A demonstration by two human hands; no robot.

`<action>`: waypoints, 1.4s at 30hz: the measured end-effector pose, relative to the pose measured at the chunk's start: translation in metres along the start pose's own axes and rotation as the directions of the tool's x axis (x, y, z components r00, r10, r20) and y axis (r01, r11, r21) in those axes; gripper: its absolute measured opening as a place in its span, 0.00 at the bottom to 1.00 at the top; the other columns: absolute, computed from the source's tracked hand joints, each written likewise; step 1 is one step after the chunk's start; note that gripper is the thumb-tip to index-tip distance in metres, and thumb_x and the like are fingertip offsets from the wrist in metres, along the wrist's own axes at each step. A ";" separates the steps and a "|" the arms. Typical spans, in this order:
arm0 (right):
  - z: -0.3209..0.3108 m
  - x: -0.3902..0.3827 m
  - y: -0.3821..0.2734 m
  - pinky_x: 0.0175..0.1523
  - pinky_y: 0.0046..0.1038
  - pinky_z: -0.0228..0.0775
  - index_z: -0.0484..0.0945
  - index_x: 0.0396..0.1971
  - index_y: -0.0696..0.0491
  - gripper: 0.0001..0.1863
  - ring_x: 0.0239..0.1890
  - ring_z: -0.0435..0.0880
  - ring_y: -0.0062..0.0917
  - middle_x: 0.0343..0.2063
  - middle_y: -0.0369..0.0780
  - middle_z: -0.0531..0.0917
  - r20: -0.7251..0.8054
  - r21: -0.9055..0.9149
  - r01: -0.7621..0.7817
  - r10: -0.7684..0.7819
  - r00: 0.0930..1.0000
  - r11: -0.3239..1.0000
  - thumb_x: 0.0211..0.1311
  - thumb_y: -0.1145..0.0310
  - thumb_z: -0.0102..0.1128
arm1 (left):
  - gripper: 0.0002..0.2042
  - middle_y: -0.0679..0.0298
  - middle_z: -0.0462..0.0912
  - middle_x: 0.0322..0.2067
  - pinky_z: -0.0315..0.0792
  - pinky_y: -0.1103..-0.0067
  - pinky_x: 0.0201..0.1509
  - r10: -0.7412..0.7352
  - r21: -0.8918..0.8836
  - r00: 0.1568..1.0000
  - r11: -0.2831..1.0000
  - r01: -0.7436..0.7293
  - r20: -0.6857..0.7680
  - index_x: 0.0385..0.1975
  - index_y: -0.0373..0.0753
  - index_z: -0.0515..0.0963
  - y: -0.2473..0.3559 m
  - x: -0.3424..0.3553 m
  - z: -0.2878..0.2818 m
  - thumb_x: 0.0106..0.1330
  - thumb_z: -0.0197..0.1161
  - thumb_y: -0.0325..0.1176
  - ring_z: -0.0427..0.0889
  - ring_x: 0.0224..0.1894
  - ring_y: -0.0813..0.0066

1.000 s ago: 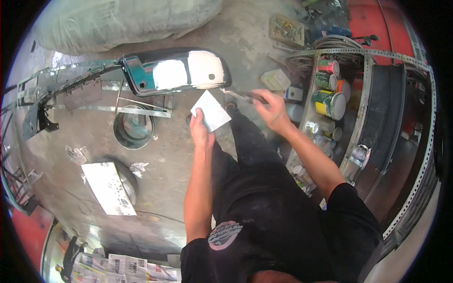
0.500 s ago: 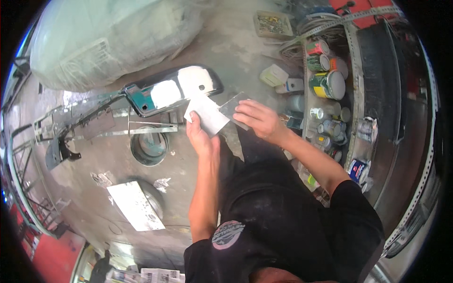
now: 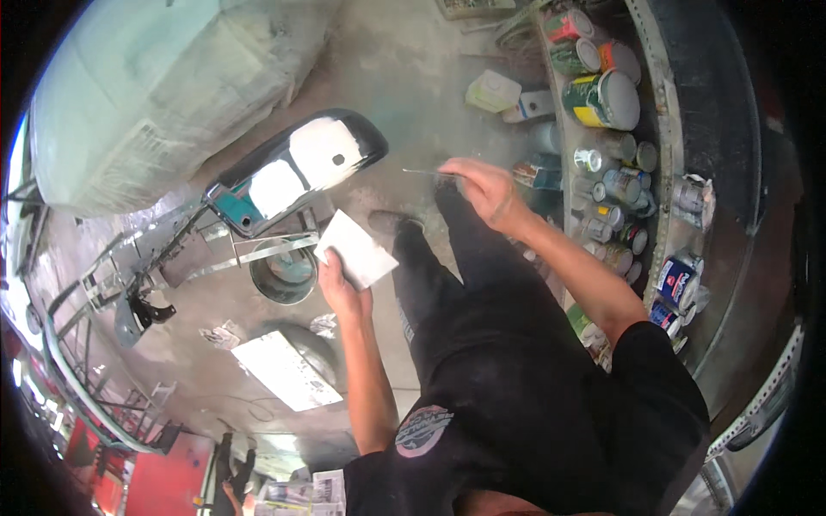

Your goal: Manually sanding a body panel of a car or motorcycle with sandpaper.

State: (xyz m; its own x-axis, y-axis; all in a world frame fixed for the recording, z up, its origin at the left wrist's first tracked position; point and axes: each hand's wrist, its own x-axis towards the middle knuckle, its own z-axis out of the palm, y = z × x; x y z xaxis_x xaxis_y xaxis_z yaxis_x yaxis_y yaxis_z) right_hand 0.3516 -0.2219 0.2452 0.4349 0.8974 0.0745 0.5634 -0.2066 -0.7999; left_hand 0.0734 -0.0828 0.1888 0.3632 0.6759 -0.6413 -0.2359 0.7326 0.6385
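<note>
Floor [image 3: 404, 112], grey, before you: one open round bucket [image 3: 288, 300], to your left; one round dark object [image 3: 317, 351] (partly hidden by the white panel [image 3: 282, 370] laid across it); crumpled paper [image 3: 222, 335], nearby; one pale jug [image 3: 493, 91], just beside the rack [image 3: 664, 77]. Rack, metal, at your right: one large green-and-yellow can [image 3: 602, 101], one orange can [image 3: 619, 60], several smaller cans [image 3: 621, 184].

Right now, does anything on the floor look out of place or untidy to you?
Yes: crumpled scraps lie loose near a white board. The board lies askew over a rounded object, partly covering it, so that spot looks untidy. I see no clear spill.
</note>
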 end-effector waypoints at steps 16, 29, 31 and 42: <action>0.056 -0.101 0.172 0.45 0.29 0.74 0.79 0.51 0.57 0.19 0.36 0.82 0.24 0.31 0.42 0.82 0.236 0.445 -0.736 0.727 0.645 0.509 0.58 0.80 0.52 | 0.24 0.57 0.83 0.52 0.79 0.65 0.58 -0.460 0.246 0.868 0.834 0.495 -0.186 0.63 0.34 0.71 -0.136 0.042 0.024 0.79 0.56 0.47 0.84 0.51 0.62; -0.024 -0.079 0.212 0.61 0.39 0.75 0.83 0.50 0.60 0.21 0.55 0.83 0.47 0.50 0.50 0.85 0.145 0.238 -0.474 0.452 0.880 0.848 0.58 0.85 0.51 | 0.19 0.62 0.84 0.44 0.77 0.76 0.49 -0.303 0.490 0.940 0.803 0.339 -0.154 0.53 0.32 0.78 -0.149 0.089 0.140 0.82 0.55 0.45 0.82 0.44 0.75; -0.026 -0.061 0.204 0.60 0.40 0.74 0.84 0.50 0.57 0.21 0.55 0.82 0.45 0.50 0.47 0.85 0.129 0.191 -0.373 0.354 0.926 0.908 0.56 0.83 0.57 | 0.20 0.62 0.84 0.44 0.76 0.76 0.49 -0.265 0.465 0.959 0.840 0.281 -0.101 0.53 0.32 0.78 -0.137 0.082 0.155 0.82 0.53 0.46 0.82 0.45 0.75; -0.029 0.034 0.089 0.56 0.40 0.73 0.85 0.44 0.51 0.15 0.52 0.81 0.36 0.45 0.39 0.83 0.124 0.014 0.132 -0.133 0.983 0.991 0.56 0.74 0.62 | 0.23 0.60 0.86 0.42 0.76 0.78 0.47 -0.045 0.405 0.998 0.913 0.055 -0.035 0.49 0.30 0.79 -0.063 0.033 0.147 0.84 0.49 0.48 0.83 0.40 0.76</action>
State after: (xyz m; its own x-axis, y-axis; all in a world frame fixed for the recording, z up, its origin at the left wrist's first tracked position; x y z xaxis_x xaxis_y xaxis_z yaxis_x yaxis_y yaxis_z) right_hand 0.4364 -0.2210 0.1940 0.2662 0.9581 0.1057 0.6063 -0.0812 -0.7911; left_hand 0.2327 -0.1186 0.1897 0.3418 0.6446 -0.6839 0.1694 0.6735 0.7195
